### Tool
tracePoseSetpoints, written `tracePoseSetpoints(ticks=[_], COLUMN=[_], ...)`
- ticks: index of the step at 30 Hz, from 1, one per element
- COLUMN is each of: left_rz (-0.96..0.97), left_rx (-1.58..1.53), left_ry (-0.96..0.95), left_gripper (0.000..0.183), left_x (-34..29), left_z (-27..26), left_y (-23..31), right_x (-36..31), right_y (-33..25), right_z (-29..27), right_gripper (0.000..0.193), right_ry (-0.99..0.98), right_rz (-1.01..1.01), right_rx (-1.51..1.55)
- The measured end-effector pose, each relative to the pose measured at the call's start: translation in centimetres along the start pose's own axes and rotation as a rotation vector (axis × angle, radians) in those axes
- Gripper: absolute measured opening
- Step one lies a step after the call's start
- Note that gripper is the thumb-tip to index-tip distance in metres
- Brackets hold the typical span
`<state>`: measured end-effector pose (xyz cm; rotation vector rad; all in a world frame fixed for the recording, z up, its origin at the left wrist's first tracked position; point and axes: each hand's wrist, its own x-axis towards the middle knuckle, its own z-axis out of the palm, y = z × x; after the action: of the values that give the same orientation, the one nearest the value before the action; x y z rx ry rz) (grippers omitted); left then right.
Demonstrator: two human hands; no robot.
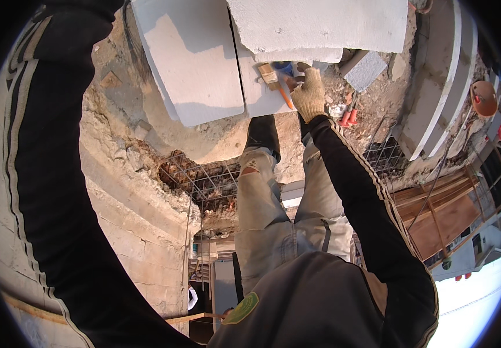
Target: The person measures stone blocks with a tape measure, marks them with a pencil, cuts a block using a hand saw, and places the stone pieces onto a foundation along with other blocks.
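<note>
In a cream knitted glove with dark fingertips, my right hand (pixel 309 95) reaches in over the near edge of a pale block. Its fingers curl inward beside a small blue thing (pixel 284 67), partly covered by the glove and the slab above. What the fingers grip, if anything, is hidden. Just left of that hand lies a flat paintbrush (pixel 274 84) with pale bristles and an orange handle, on the block (pixel 256 101). A large white block (pixel 192 69) stands to its left, and another white slab (pixel 320 26) overhangs behind. My left arm stretches up the left side; its hand is outside the picture.
Red-handled pliers (pixel 352 113) and a small grey block (pixel 365 71) lie right of my right hand. Wire mesh (pixel 204 181) spans a rubble-filled gap near my legs. Long pale blocks (pixel 436 87), an orange helmet (pixel 483 98) and wooden boards (pixel 436 206) are at the right.
</note>
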<state>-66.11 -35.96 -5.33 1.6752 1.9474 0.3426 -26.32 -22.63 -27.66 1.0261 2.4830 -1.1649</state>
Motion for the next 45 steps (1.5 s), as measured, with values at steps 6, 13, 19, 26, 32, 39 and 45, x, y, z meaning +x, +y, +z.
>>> tracePoseSetpoints(ticks=[6,13,19,26,32,39,45], left_rz=[-0.080,-0.099,-0.165,-0.052,-0.172,-0.207,-0.106], left_rx=[0.098,0.213,0.280,0.340,0.299,0.248,0.236], left_ry=[-0.083,-0.022,0.038,0.111,-0.004,-0.032,0.050], left_gripper=[0.037,0.050,0.062,0.061,0.064,0.066,0.067], left_x=[0.6,1.0,-0.1,-0.1,-0.2,-0.1,-0.3], left_z=[-0.5,0.5,2.9,3.1,2.6,2.6,2.7], left_y=[1.0,-1.5,-1.3,-1.8,-1.0,-1.1,-1.9], right_x=[-4.3,-5.5,-4.6,15.0,21.3,22.1,22.8], right_y=[2.0,0.9,-1.9,-14.3,-25.9,-24.4,-23.5], right_z=[0.7,-3.8,-17.1,-23.6,-24.0,-23.4,-23.1], right_gripper=[0.028,0.026,0.020,0.027,0.028,0.027,0.026], right_ry=[-0.337,-0.630,-0.625,-0.298,-0.508,-0.540,-0.592], right_rz=[0.033,0.276,-0.094,-0.446,-0.590,-0.652,-0.654], right_rx=[-0.354,-0.467,0.066,0.511,0.045,0.016,0.137])
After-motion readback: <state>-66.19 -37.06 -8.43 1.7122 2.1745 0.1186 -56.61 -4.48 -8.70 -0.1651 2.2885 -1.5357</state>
